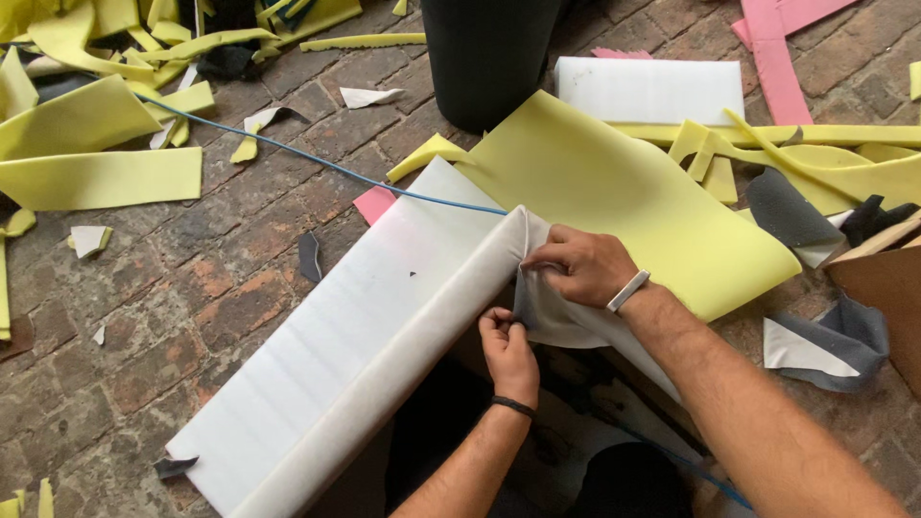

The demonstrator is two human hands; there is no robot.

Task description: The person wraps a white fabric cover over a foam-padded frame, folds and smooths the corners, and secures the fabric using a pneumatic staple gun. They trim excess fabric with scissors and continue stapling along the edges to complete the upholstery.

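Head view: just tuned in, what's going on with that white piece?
A person pulls thin white fabric around the edge of a long white foam panel lying on a brick floor. The right hand pinches the fabric at the panel's corner; the left hand grips it just below. A yellow foam sheet lies beyond.

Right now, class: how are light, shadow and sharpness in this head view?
Head view: soft, even daylight, no glare; faint shadow under the right hand and left hand on the white fabric-covered panel; the brick floor sharp, no visible blur.
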